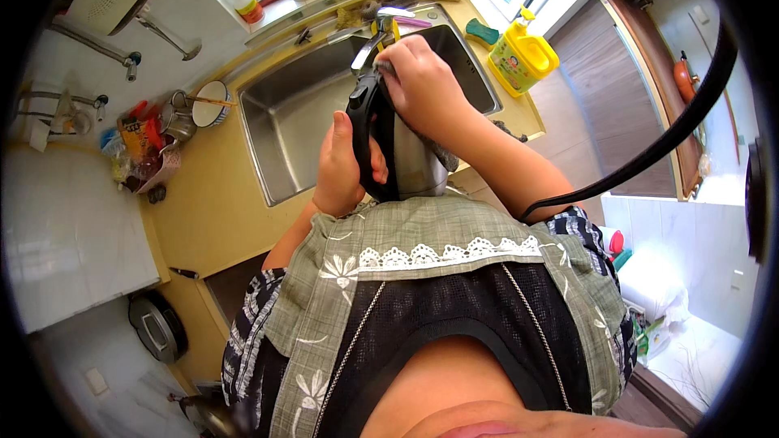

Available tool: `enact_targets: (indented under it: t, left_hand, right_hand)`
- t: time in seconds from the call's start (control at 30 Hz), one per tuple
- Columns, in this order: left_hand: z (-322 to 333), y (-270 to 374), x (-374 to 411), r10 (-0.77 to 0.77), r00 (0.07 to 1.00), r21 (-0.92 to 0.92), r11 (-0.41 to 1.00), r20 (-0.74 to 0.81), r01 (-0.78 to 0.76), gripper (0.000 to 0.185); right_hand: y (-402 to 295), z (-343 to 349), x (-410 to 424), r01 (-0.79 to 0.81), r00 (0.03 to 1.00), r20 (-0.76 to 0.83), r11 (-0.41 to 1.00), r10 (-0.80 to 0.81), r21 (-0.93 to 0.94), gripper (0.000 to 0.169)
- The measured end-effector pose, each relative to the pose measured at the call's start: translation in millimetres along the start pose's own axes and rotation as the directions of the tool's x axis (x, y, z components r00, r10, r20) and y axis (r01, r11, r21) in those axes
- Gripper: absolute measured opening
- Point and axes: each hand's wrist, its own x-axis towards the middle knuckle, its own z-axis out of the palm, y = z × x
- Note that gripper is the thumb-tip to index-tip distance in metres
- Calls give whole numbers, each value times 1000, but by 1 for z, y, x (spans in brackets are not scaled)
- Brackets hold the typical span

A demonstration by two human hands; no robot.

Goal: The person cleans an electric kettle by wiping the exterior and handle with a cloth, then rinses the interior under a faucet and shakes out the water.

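Note:
An electric kettle [420, 161] with a steel body and a black handle is held tilted against the apron, at the near edge of the sink [286, 152]. My left hand [347, 161] grips the black handle [360, 134], thumb along its outer side and fingertips through the loop. Near the kettle's top, my right hand [420, 76] pinches a grey cloth [384, 66] against the black lid end. More grey cloth hangs below the right forearm, along the kettle's side. The kettle's spout is hidden.
A chrome faucet [368, 52] stands just beyond the hands. To the right are a yellow detergent bottle [520, 58] and a green sponge [482, 31]. On the left are a white bowl [210, 104], a metal pot [179, 118] and a basket of packets [159, 167]. A spray bottle [243, 0] sits on the sill.

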Motion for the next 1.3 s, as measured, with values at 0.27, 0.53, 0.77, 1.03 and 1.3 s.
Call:
enact_targets:
  t: [0.27,0.53,0.77,1.03,1.3]
  left_hand:
    - [-2,-5,18,48,998,92,994,49,-53,57]
    - [1,-8,18,33,986,338,937,161,-86,35]
    - [16,-12,12,-9,985,646,756,175,-108,46]
    - [20,-21,7,103,918,732,574,382,-369,51]
    - [16,-28,10,143,862,678,559,487,-477,51]
  right_hand:
    - [-23,-35,-41,34,906,373,912,-201,409,20]
    - [52,-109,-63,-392,883,313,185,349,901,22]
    - [76,-102,-49,-211,815,212,-64,540,975,29]
    - [21,-70,-29,-66,972,231,913,-31,402,19]
    - [89,-94,-54,-248,965,113,961,234,126,18]
